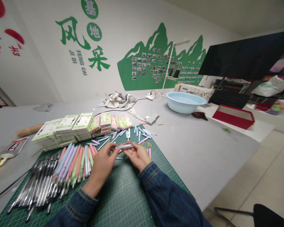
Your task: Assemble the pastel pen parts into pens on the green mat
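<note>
In front of me, over the green cutting mat point(123, 195), a light blue pen point(125, 146) lies between my two hands. My left hand point(106, 160) pinches its left end with thumb and fingers. My right hand point(139, 156) is turned palm up, its curled fingers holding the pen's right part. Loose blue and pink pen barrels point(138, 134) and thin refills are scattered just beyond my hands. To the left lies a row of assembled pastel pens point(73, 162), beside a pile of clear pens with black parts point(38, 183).
White-green boxes point(64, 127) and pink-green boxes point(106, 121) are stacked behind the pens. Grey cloth scraps point(119, 100) lie farther back. A blue basin point(185, 102) and a red box point(234, 116) stand to the right. A glue tube point(14, 147) lies far left.
</note>
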A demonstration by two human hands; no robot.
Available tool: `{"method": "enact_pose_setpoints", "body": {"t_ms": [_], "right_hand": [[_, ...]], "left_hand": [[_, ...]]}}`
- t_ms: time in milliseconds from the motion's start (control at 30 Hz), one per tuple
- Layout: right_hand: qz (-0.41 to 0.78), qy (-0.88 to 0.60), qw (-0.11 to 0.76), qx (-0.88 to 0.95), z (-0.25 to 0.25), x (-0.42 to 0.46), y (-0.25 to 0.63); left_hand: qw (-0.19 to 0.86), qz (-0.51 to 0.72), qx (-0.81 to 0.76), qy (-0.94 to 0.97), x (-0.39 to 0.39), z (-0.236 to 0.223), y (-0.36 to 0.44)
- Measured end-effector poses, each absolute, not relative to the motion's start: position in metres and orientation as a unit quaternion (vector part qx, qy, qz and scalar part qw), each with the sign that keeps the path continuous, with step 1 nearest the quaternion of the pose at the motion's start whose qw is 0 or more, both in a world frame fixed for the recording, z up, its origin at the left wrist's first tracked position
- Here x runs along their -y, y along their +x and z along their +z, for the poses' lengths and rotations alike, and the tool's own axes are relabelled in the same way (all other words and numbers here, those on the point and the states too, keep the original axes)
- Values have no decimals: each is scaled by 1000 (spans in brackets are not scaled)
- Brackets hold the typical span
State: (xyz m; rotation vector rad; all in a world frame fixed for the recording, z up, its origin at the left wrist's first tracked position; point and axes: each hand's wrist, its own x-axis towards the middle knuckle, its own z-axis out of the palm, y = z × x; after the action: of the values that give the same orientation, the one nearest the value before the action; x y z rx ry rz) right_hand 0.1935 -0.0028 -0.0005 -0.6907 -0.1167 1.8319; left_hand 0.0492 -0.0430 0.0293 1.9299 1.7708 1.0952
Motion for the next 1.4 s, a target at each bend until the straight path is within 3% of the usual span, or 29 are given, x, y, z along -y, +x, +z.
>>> {"method": "enact_pose_setpoints", "body": {"t_ms": [433, 600, 767, 1000, 1267, 1400], "right_hand": [[711, -308, 626, 93, 0, 1, 197], [624, -332, 688, 167, 7, 1, 206], [617, -367, 661, 219, 12, 1, 212], [580, -434, 644, 249, 7, -3, 217], [613, -439, 581, 306, -2, -1, 207], [635, -441, 552, 313, -5, 2, 203]], "left_hand": [[169, 446, -665, 574, 31, 29, 26], [192, 359, -705, 580, 15, 10, 31], [190, 279, -682, 649, 19, -2, 54], [27, 180, -689, 702, 35, -8, 61], [120, 316, -588, 735, 30, 21, 68], [135, 317, -572, 744, 30, 23, 75]]}}
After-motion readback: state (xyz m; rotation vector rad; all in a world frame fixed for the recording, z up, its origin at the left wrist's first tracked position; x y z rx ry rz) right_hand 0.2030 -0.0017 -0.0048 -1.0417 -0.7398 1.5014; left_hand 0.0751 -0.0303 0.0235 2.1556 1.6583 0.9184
